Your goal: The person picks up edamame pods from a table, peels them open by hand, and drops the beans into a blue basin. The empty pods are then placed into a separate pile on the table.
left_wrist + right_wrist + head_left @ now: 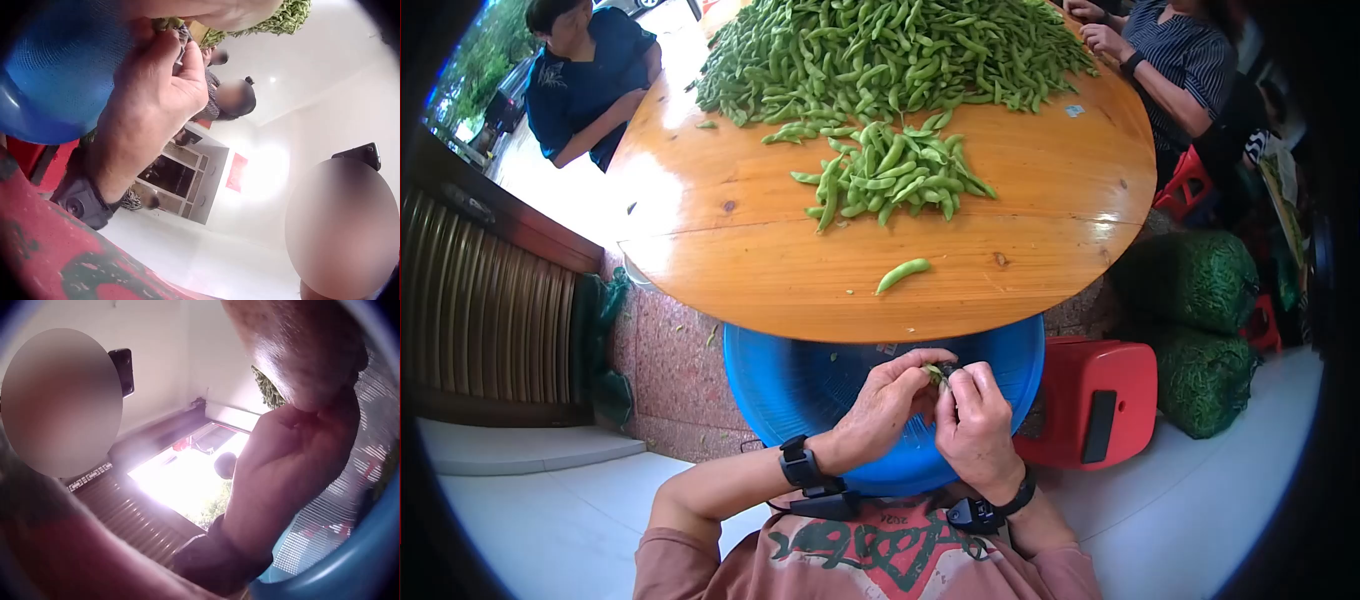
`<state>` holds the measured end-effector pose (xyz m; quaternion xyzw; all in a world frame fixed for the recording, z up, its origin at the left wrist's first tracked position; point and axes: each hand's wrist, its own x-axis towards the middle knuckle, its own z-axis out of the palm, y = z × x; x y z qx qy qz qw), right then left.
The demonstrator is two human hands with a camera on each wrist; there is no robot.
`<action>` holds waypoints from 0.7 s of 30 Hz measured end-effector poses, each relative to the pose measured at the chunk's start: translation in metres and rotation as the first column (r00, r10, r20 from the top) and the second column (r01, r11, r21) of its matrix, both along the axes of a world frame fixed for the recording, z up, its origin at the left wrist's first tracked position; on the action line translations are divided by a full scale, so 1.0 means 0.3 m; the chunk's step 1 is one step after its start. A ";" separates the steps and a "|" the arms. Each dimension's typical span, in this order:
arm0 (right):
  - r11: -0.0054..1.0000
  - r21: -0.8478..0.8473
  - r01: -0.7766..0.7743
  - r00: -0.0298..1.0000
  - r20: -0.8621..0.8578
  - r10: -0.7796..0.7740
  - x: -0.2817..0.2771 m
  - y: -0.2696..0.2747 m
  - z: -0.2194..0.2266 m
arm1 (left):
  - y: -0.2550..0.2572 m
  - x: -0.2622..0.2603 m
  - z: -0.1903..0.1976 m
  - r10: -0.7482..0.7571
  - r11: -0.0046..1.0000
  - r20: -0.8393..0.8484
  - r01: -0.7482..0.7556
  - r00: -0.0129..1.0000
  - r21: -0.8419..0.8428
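In the head view both hands meet above a blue basin [780, 400]. The left hand [880, 405] pinches a green pod [935, 374] between thumb and fingers. Facing it, the right hand [975, 425] has its thumb and fingers closed on the pod's other end, where something small and dark shows. A single pod [903, 275] lies on the wooden table [800, 290] in front of the hands. Behind it are a small heap of pods [900, 175] and a much larger pile [870, 60]. In the right wrist view the fingertips are hidden.
The table's rounded edge overhangs the basin. To the basin's right stands a red stool [1065, 400], with filled green mesh bags [1200, 380] beyond it. One person [585, 75] is at the table's far left, another [1190, 70] at the far right.
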<state>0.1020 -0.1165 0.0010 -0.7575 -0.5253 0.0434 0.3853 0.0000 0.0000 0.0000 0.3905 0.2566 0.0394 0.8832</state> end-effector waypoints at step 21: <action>0.986 0.106 0.128 0.990 0.044 -0.133 -0.016 0.018 -0.058 | -0.077 0.034 -0.070 0.277 0.931 -0.021 -0.274 0.961 -0.243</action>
